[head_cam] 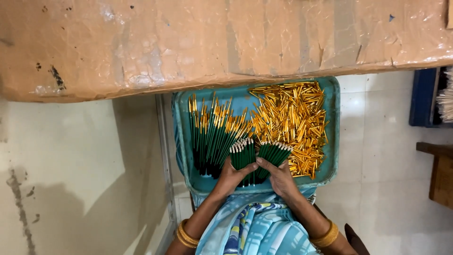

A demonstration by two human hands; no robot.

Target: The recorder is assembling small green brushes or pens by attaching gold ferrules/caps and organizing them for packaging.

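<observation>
Pale tiled floor (391, 156), stained; taped cardboard-covered tabletop (212, 38) above; wooden furniture (439, 172) at right edge.

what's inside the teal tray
The teal tray holds green sticks with gold caps, loose gold metal tubes, and two uncapped green bundles gripped by both hands. Its floor underneath is mostly hidden.

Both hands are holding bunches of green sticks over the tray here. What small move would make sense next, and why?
Probably the left hand and right hand should bring their two bunches of thin green sticks together and level the pale tips. The bunches fan apart in a V, tips uneven, above the teal plastic tray, with the loose gold metal tubes lying just beyond them.
</observation>
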